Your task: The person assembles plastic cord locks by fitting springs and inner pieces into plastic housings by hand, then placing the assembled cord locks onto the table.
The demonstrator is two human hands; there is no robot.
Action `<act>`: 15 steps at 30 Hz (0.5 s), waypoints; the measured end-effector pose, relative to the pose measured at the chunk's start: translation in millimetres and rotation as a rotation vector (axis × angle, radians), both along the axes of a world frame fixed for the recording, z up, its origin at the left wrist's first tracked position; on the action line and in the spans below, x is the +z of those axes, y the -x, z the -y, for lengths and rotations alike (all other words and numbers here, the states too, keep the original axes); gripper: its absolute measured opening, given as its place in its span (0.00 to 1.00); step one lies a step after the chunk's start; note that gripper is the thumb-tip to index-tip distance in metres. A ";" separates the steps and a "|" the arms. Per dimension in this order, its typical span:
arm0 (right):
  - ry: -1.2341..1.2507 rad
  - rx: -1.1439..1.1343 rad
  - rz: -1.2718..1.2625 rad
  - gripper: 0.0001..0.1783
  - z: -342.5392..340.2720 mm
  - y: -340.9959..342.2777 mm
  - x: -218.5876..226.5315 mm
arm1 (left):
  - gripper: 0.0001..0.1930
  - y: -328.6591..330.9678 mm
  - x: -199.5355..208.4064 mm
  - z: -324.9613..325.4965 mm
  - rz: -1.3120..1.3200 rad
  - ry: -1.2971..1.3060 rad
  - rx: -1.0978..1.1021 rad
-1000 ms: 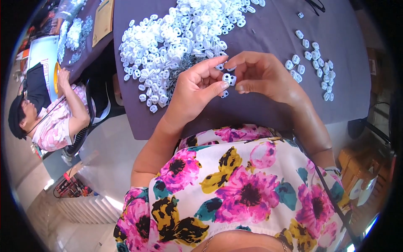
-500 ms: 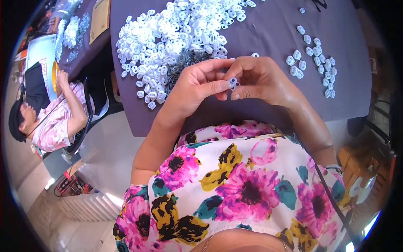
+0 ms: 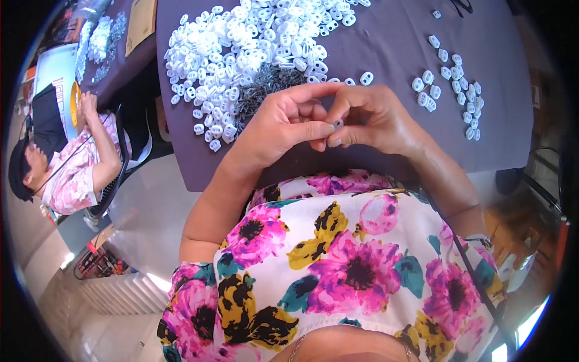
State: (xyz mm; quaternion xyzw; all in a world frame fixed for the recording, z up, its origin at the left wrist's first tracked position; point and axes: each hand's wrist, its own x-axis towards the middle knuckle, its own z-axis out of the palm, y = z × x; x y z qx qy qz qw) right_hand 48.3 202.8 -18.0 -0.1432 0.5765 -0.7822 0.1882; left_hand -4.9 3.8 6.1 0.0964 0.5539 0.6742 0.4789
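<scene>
White piece (image 3: 338,123), mostly hidden | left grip (image 3: 283,127): pinching it | right grip (image 3: 380,120): thumb and finger closed on it

Red lettering (image 3: 59,101) runs along a white board (image 3: 53,67), well left of the left hand (image 3: 278,125); far right of the right hand (image 3: 377,120), a small white label (image 3: 535,96) is illegible.

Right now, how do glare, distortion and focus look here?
All in the head view: glare at the lower right rim; table bowed by the fisheye; white heap partly washed out; left hand and right hand fairly sharp, the small piece between them mostly covered.
</scene>
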 end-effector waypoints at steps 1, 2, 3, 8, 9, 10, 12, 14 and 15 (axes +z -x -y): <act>0.009 -0.033 -0.018 0.07 0.8 -0.9 -0.1 | 0.25 0.7 1.7 0.4 -0.048 0.013 0.010; 0.008 -0.028 -0.015 0.07 -0.8 -0.2 4.4 | 0.25 1.3 3.1 2.4 -0.044 0.012 0.015; -0.177 -0.092 -0.017 0.08 -5.1 1.5 13.1 | 0.24 1.0 4.7 6.0 -0.269 0.091 0.105; -0.779 -0.454 -0.112 0.14 -55.5 -6.0 37.2 | 0.20 13.5 3.3 28.8 -0.575 0.230 0.426; -0.845 -0.492 -0.107 0.15 -67.1 -10.4 37.8 | 0.20 11.7 3.4 29.5 -0.574 0.223 0.426; -0.912 -0.530 -0.102 0.16 -74.8 -13.1 40.2 | 0.18 9.2 2.6 29.8 -0.626 0.279 0.378; -1.058 -0.537 -0.110 0.17 -76.7 -15.6 46.0 | 0.12 4.0 -6.5 23.9 -0.748 0.351 0.341; -1.190 -0.592 -0.119 0.17 -75.0 -18.5 44.0 | 0.09 4.7 -8.4 15.8 -1.015 0.361 0.236; -1.138 -0.561 -0.144 0.16 -69.1 -19.0 43.4 | 0.08 4.0 -11.5 10.4 -1.112 0.351 0.210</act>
